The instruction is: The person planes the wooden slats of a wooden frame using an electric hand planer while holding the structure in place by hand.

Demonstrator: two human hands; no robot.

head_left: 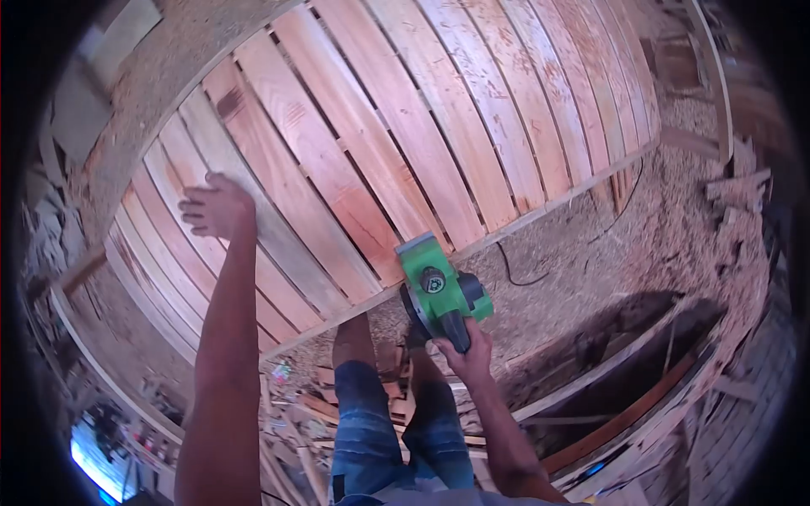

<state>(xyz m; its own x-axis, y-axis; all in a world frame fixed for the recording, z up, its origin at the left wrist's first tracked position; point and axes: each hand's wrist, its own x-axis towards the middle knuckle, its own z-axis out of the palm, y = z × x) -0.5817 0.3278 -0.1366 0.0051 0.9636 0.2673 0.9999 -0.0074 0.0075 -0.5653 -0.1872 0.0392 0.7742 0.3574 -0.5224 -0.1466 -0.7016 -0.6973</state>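
A slatted wooden panel (363,143) lies before me, its long boards set side by side with narrow gaps. My left hand (221,207) is over the boards on the left side, fingers spread, holding nothing; whether it touches the wood I cannot tell. In my right hand (467,354) is the black rear handle of a green electric planer (443,287). The planer's front end overlaps the panel's near edge, while its body hangs on my side of that edge. Its sole is hidden from above.
Wood shavings (574,261) cover the ground around the panel. A black cord (510,274) lies on the right. Offcuts and sticks (321,405) are heaped around my legs. Long boards (624,422) lie at the lower right, and a bright screen-like object (101,460) shows at lower left.
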